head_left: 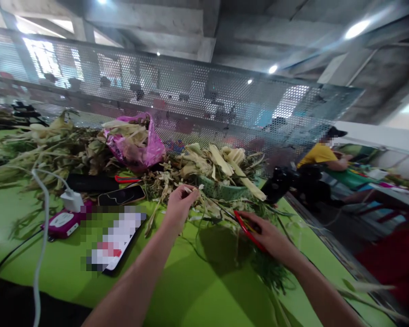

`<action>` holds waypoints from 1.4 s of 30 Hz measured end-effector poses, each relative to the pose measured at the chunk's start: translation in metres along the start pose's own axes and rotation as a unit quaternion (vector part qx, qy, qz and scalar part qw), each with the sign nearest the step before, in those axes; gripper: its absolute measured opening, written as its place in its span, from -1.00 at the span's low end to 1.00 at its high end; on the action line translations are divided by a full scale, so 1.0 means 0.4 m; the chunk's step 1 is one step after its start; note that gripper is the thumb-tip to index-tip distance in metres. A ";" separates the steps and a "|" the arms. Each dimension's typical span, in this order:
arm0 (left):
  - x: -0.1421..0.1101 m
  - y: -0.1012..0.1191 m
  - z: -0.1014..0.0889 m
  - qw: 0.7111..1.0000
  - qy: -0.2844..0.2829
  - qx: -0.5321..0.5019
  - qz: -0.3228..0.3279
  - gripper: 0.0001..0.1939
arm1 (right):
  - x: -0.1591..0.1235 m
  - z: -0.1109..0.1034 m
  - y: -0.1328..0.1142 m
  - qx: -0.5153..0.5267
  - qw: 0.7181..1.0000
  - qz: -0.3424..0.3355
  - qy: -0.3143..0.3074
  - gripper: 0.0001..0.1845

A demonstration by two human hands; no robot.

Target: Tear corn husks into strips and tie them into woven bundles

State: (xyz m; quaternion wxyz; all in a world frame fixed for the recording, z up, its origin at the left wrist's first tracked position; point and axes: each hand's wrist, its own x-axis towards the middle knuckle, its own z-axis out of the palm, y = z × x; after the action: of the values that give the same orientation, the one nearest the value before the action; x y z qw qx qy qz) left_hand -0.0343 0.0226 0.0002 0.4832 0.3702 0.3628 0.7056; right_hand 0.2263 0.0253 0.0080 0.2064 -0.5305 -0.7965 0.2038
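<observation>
On my feed I log: table [191, 295] lime green; tool handle [247, 229] red; husks [221, 160] pale yellow; bag [153, 150] pink; basket [221, 190] green; mesh screen [191, 109] grey, dotted.

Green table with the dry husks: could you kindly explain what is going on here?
The person wearing the camera works over the green table. The left hand seems to pinch a pale plant scrap, too small to make out well. The right hand holds a red-handled tool, its dark tip pointing toward the left hand. Just beyond the hands, dry husks are heaped in a green basket.
</observation>
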 end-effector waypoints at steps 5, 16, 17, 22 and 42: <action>0.003 -0.002 -0.001 1.000 0.005 -0.023 -0.012 -0.76 | -0.030 -0.003 -0.015 0.089 0.996 -0.001 0.001 -0.46; -0.006 0.011 0.003 0.990 0.017 -0.096 -0.099 -0.67 | -0.014 0.009 -0.044 -0.062 0.989 -0.096 0.095 -0.39; -0.007 0.012 0.003 0.990 0.017 -0.096 -0.106 -0.66 | -0.011 0.015 -0.045 -0.081 0.985 -0.095 0.118 -0.43; -0.013 0.013 0.004 0.986 0.012 -0.113 -0.121 -0.68 | -0.003 0.034 -0.049 -0.145 0.969 -0.094 0.175 -0.46; -0.017 -0.018 0.017 0.997 -0.045 0.042 -0.049 -0.86 | -0.005 0.065 -0.099 -0.189 0.962 -0.113 0.164 -0.51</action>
State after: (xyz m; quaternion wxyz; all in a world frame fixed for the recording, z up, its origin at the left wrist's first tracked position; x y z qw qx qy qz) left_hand -0.0237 0.0192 -0.0043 0.5171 0.4033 0.3874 0.6480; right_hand 0.1827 0.0065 0.0079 0.2516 -0.4921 -0.8308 -0.0651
